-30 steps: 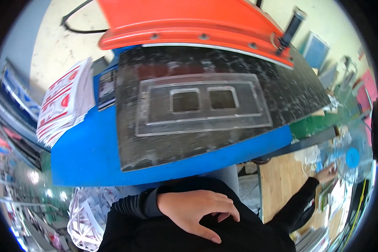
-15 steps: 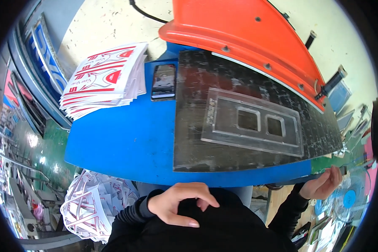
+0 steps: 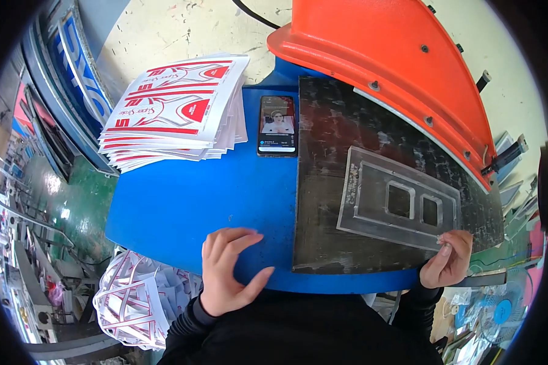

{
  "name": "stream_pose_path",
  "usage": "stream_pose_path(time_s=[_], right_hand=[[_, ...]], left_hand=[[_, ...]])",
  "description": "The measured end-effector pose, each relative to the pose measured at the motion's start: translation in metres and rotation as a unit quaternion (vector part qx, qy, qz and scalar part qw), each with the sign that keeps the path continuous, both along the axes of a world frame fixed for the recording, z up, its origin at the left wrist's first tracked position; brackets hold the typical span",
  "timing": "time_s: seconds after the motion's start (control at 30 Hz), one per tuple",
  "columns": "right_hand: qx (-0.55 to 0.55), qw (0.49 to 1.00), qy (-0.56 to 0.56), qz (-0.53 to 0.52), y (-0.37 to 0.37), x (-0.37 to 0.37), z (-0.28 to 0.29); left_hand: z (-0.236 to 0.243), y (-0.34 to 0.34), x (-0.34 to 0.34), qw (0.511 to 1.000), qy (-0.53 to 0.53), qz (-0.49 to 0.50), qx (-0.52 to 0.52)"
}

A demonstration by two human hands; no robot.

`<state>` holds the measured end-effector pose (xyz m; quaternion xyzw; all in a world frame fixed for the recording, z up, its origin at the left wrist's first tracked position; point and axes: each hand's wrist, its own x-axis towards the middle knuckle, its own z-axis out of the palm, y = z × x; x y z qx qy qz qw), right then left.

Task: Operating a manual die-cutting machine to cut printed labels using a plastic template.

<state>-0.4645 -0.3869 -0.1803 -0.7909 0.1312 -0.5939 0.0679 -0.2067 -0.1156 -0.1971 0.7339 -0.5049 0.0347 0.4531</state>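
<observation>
The camera rides on the worker's head, the left one of a side-by-side pair, and from where I stand it peers steeply down and a little forward onto the blue table (image 3: 182,207). It is near: the table's near edge crosses below the middle of the picture, with the left hand (image 3: 231,267) and right hand (image 3: 447,258) close beneath the lens. Beyond the far edge it catches the orange cover (image 3: 396,67), cut off at the top. The fisheye takes in green floor (image 3: 85,225) past the left edge; past the near right corner, things look too bent and small to tell well
</observation>
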Motion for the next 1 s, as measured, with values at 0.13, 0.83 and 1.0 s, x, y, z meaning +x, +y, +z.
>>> stream_pose_path(time_s=[0.13, 0.83, 1.0], right_hand=[[0.044, 0.999, -0.015, -0.004, -0.004, -0.002, -0.011], [0.183, 0.972, -0.017, 0.147, -0.004, -0.014, -0.015], [0.192, 0.968, -0.026, 0.159, -0.005, -0.019, -0.014]], left_hand=[[0.007, -0.011, -0.005, 0.989, -0.079, 0.017, 0.124], [0.076, -0.003, 0.19, 0.942, -0.315, 0.101, 0.053], [0.076, -0.006, 0.228, 0.955, -0.244, 0.097, 0.136]])
